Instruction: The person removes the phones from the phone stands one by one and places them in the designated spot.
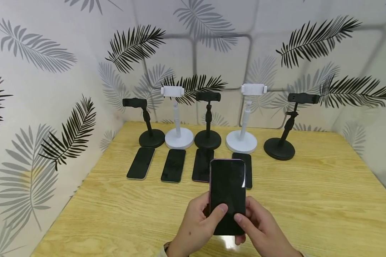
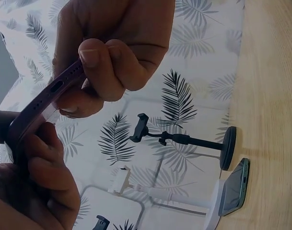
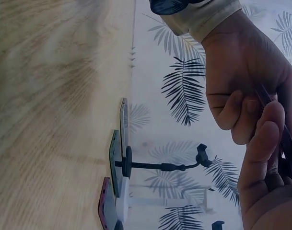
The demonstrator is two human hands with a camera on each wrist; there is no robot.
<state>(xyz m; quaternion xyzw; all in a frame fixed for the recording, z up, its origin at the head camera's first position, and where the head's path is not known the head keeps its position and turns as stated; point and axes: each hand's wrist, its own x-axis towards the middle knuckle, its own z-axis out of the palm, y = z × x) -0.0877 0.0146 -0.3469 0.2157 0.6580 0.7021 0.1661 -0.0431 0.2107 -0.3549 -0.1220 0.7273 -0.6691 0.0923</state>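
Both hands grip a smartphone [image 1: 228,189] with a dark screen and a purplish edge, held upright above the table. The left hand [image 1: 196,225] holds its left side, thumb on the screen. On the lower right, the right hand [image 1: 265,228] grips it, its thumb also over the glass. The left wrist view shows the phone's bottom edge [image 2: 55,87] with its charging port, fingers curled beneath. Behind it lies a phone [image 1: 248,171], partly hidden. Left of that, flat on the wood, are a purple-edged phone [image 1: 202,166], another phone [image 1: 173,166] and a silver-edged phone [image 1: 141,163].
Along the table's back stand a black phone stand [image 1: 150,137], a white stand [image 1: 179,138], a black stand [image 1: 208,138], a white stand [image 1: 241,141] and a black stand [image 1: 279,148]. Their clamps hold nothing. Leaf-patterned covering [image 1: 61,96] rises behind the wooden table [image 1: 115,214].
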